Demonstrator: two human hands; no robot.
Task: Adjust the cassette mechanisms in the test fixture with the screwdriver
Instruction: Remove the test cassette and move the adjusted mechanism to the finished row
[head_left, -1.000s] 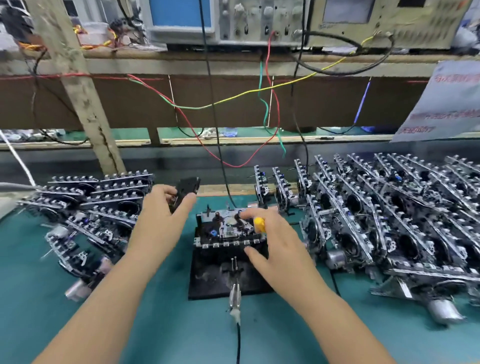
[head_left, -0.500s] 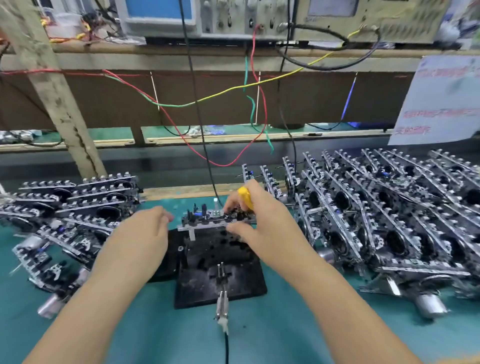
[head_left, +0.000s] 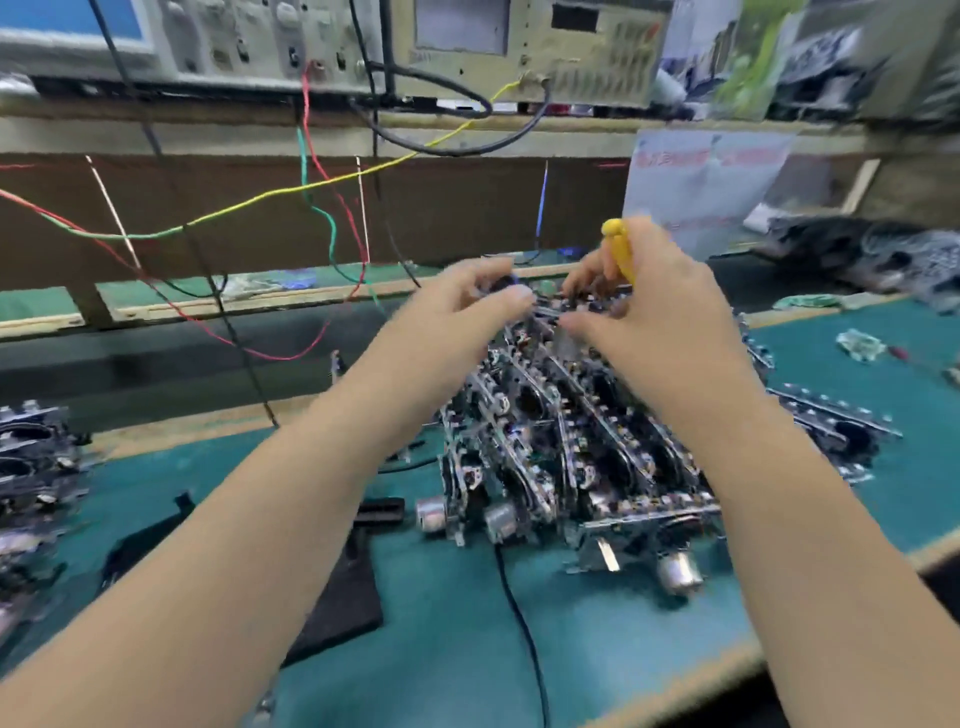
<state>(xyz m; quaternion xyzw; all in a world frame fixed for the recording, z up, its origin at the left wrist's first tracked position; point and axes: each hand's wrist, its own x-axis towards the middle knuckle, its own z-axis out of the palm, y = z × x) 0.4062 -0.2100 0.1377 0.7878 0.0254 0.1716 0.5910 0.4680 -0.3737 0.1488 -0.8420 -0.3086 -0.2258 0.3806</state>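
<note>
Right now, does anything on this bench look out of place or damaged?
Nothing looks damaged. The black test fixture holds no mechanism. Both hands, the left hand and the right hand with the yellow screwdriver, hold a cassette mechanism above the right stack. Motion blur hides finer details.

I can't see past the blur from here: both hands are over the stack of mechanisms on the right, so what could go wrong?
1. The right hand holds the yellow screwdriver while also handling a mechanism; the tool may slip or its tip may scrape parts.
2. The left hand shares that grip; the crowded stack of mechanisms below could get knocked over.
3. The black cable trails under the forearms and could snag.
</note>
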